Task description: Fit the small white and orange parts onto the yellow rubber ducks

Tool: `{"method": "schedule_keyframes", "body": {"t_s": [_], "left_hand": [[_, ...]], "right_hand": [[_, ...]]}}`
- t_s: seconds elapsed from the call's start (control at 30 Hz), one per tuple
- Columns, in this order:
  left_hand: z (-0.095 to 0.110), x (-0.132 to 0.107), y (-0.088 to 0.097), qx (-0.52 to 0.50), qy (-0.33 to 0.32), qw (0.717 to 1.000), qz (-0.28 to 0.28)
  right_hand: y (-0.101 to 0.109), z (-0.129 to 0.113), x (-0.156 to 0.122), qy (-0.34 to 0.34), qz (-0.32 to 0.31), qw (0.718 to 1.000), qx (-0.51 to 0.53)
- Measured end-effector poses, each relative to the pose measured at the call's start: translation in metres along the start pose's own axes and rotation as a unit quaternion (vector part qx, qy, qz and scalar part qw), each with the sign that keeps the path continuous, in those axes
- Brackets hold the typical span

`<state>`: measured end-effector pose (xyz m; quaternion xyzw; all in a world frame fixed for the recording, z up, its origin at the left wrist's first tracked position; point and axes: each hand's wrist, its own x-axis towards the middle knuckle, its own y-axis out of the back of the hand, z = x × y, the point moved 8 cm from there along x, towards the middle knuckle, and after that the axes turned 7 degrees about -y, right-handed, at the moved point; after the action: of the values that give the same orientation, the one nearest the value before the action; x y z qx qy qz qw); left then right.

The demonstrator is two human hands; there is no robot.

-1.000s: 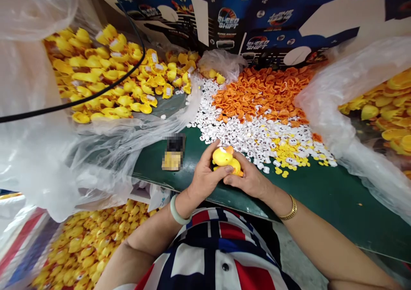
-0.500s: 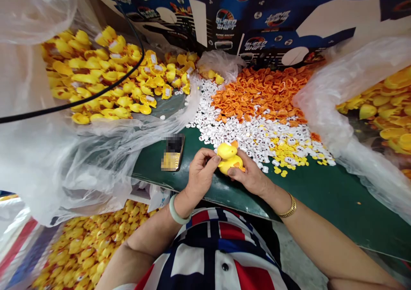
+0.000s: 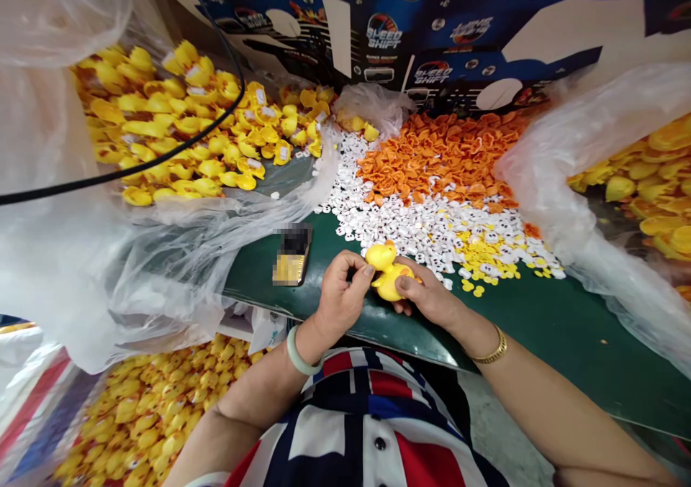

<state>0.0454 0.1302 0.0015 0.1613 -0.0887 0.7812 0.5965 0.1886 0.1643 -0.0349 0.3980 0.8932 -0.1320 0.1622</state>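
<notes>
Holding a yellow rubber duck [image 3: 389, 271] at lower centre of the frame, we pinch its head with our left hand [image 3: 340, 300] and grip its body with our right hand [image 3: 429, 296], just above the green surface [image 3: 540, 350]; this one-duck handling calls for a steady two-handed hold.

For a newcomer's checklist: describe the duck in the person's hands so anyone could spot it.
Start at the green bench in front of the white pieces. At its near edge, the left hand and right hand meet. The yellow rubber duck between them is the only one in hand; all others lie in heaps.
</notes>
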Motion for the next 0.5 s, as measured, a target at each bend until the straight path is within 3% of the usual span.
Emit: {"method": "schedule_keyframes", "body": {"t_s": [0.13, 0.37, 0.5], "left_hand": [[0.005, -0.001, -0.002, 0.05, -0.055, 0.997, -0.012], [0.017, -0.003, -0.013, 0.102, -0.109, 0.987, -0.062], [0.014, -0.004, -0.016, 0.036, -0.079, 0.993, -0.081]], "right_hand": [[0.003, -0.003, -0.002, -0.013, -0.02, 1.0, -0.016], [0.026, -0.01, -0.009, -0.056, -0.012, 0.995, -0.082], [0.032, -0.015, -0.01, -0.042, -0.009, 0.996, -0.081]]}}
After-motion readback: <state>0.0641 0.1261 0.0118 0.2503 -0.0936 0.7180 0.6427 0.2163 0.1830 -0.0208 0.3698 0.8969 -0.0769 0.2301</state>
